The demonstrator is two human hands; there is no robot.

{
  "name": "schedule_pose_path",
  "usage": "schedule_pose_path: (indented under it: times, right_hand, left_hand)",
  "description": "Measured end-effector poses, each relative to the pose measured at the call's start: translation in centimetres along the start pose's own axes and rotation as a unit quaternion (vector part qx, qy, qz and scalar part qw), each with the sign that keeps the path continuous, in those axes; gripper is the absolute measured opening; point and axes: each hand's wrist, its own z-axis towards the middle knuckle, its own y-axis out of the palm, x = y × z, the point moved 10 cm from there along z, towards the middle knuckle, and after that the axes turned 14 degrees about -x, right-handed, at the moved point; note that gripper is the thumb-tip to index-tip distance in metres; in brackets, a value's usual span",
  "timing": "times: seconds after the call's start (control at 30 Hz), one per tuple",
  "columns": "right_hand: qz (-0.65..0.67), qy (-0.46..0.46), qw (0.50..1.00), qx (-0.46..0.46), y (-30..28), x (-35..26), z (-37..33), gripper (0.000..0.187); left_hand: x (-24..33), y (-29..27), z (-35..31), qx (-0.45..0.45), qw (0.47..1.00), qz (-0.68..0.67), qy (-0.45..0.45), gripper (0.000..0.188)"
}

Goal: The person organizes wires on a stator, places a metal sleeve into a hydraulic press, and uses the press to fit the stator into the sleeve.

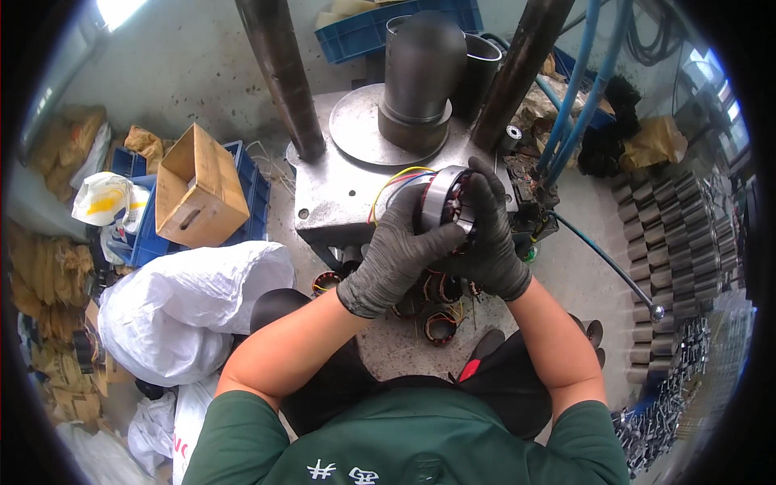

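Observation:
Both my hands, in dark grey gloves, hold a motor stator (439, 202) up in front of the press. It is a shiny steel ring with copper windings inside, tilted on its side. My left hand (396, 255) grips its left and lower side, thumb across the front. Around the right and upper side curl the fingers of my right hand (491, 242). Yellow, red and blue lead wires (394, 187) trail from the stator to the left. Behind it, a dark metal cylinder (420, 77) stands on the round plate (349, 129) of the press bed (323, 194).
Steel columns (283, 81) flank the bed. More wound stators (440, 327) lie on the floor below my hands. At left are a cardboard box (202, 194), a blue crate (257, 194) and a white sack (178, 307). A ball-tipped lever (656, 312) juts out right, near stacked metal sleeves (679, 242).

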Motion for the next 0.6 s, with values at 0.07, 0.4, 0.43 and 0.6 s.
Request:
schedule_pose_path:
  times: [0.07,0.4,0.43,0.6]
  right_hand:
    - [0.145,0.074,0.987,0.017,-0.2,1.4,-0.6,0.114]
    - [0.707,0.229,0.651,0.151,2.5,5.1,-4.1,0.095]
    - [0.727,0.235,0.628,0.149,2.8,5.2,-4.3,0.096]
    - [0.717,0.262,0.635,0.118,2.7,3.7,-3.8,0.095]
  left_hand:
    - [-0.2,0.1,0.2,-0.018,0.997,-0.072,-0.006,0.054]
    - [0.7,-2.7,-0.4,0.155,0.964,0.205,0.066,0.041]
    - [1.5,-2.6,-0.3,0.159,0.956,0.224,0.100,0.042]
    - [1.2,-1.1,0.6,0.033,0.989,0.104,0.103,0.028]
